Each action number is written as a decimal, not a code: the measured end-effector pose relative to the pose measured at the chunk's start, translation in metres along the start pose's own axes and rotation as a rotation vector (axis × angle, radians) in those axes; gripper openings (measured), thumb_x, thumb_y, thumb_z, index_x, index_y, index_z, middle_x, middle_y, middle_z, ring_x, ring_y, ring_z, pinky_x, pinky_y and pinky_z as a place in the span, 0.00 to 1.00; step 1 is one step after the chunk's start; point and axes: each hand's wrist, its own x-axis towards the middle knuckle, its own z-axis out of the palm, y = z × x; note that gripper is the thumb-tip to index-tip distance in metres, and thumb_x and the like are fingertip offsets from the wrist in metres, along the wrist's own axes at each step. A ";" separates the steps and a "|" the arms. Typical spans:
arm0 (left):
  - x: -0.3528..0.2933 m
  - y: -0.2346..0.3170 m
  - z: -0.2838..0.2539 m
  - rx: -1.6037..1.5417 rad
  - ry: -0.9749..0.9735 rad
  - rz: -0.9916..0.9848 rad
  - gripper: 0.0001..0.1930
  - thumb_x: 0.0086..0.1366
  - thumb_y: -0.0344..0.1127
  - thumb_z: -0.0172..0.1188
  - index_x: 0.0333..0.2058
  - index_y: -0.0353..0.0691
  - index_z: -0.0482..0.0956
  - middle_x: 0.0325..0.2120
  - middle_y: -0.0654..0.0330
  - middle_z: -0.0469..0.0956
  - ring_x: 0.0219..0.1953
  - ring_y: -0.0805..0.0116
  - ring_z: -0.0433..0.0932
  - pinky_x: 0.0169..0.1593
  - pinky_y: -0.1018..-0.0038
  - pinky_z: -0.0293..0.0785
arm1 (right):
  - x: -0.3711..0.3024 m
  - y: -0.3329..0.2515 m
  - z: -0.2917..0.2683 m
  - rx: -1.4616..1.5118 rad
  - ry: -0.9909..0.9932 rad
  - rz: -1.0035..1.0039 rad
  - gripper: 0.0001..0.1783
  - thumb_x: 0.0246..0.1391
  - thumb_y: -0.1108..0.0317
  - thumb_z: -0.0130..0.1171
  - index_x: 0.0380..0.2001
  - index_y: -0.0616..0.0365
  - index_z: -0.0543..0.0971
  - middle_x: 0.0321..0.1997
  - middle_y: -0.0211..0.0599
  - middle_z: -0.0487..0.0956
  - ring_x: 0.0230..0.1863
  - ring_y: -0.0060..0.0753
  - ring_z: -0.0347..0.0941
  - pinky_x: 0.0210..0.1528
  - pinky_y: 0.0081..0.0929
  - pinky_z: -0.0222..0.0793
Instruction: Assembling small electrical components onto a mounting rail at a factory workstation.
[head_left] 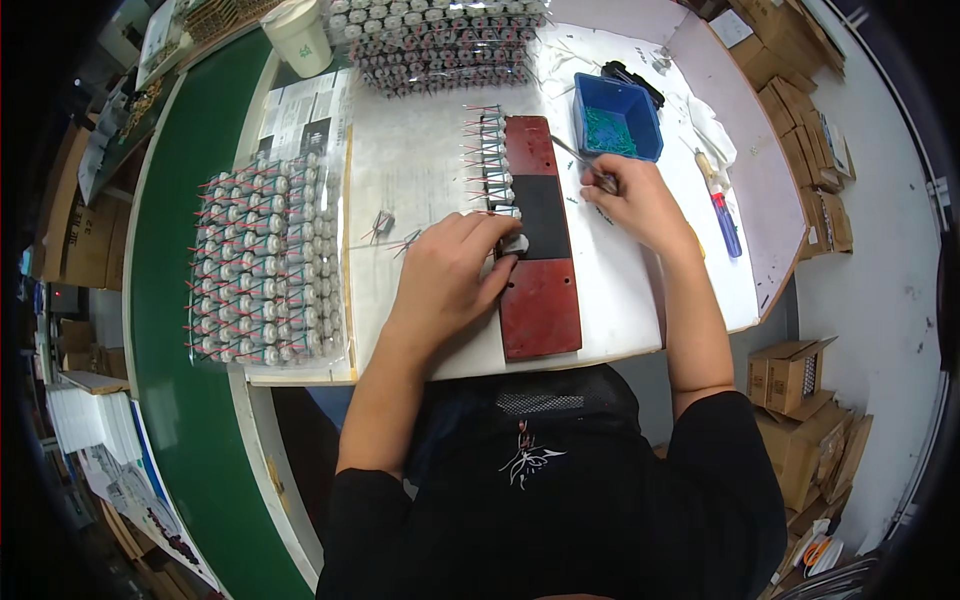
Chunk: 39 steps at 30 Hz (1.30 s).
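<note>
My left hand (pixel 450 265) is closed around a small silver motor (pixel 516 244) at the left edge of a red board (pixel 541 315) with a black middle. Thin wires stick out to the left past its fingers. Along the same edge, further from me, a row of motors (pixel 492 150) with red and green wires stands lined up. In a pinch, my right hand (pixel 632 200) grips slim metal tweezers (pixel 590 168), their tips pointing far left over the board's right edge. A blue bin (pixel 655 140) holding small green pieces is just beyond that hand.
A tray of wired motors (pixel 265 265) lies at the left, and another stack of motors (pixel 440 45) at the back. Two loose motors (pixel 381 226) sit left of my hand. A white cup (pixel 298 40), a screwdriver (pixel 726 225) and cardboard boxes (pixel 790 375) are around.
</note>
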 end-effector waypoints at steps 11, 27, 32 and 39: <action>-0.001 0.005 0.009 0.080 0.020 0.008 0.06 0.63 0.34 0.68 0.37 0.42 0.84 0.25 0.60 0.81 0.29 0.59 0.80 0.33 0.64 0.76 | -0.008 0.021 0.021 -0.049 -0.024 -0.023 0.10 0.57 0.66 0.68 0.34 0.63 0.82 0.34 0.45 0.79 0.37 0.48 0.78 0.39 0.41 0.72; 0.000 -0.003 -0.005 -0.084 0.364 -0.130 0.07 0.59 0.31 0.71 0.37 0.42 0.87 0.30 0.59 0.85 0.27 0.62 0.81 0.31 0.68 0.75 | -0.015 -0.006 0.018 0.558 0.152 -0.020 0.07 0.68 0.69 0.60 0.43 0.62 0.79 0.37 0.30 0.82 0.30 0.15 0.71 0.31 0.18 0.65; -0.001 0.000 -0.001 -0.185 0.268 -0.023 0.10 0.58 0.31 0.74 0.38 0.41 0.87 0.32 0.59 0.86 0.31 0.67 0.83 0.31 0.73 0.74 | -0.021 -0.022 0.010 0.836 -0.035 0.125 0.05 0.68 0.71 0.60 0.43 0.60 0.80 0.38 0.32 0.82 0.26 0.14 0.69 0.27 0.15 0.64; -0.005 0.009 0.004 -0.663 0.149 -0.304 0.17 0.61 0.29 0.73 0.48 0.38 0.81 0.35 0.64 0.85 0.38 0.79 0.83 0.31 0.81 0.70 | -0.039 -0.051 0.044 1.162 -0.089 -0.142 0.05 0.66 0.74 0.62 0.43 0.63 0.80 0.46 0.36 0.79 0.29 0.14 0.72 0.30 0.14 0.67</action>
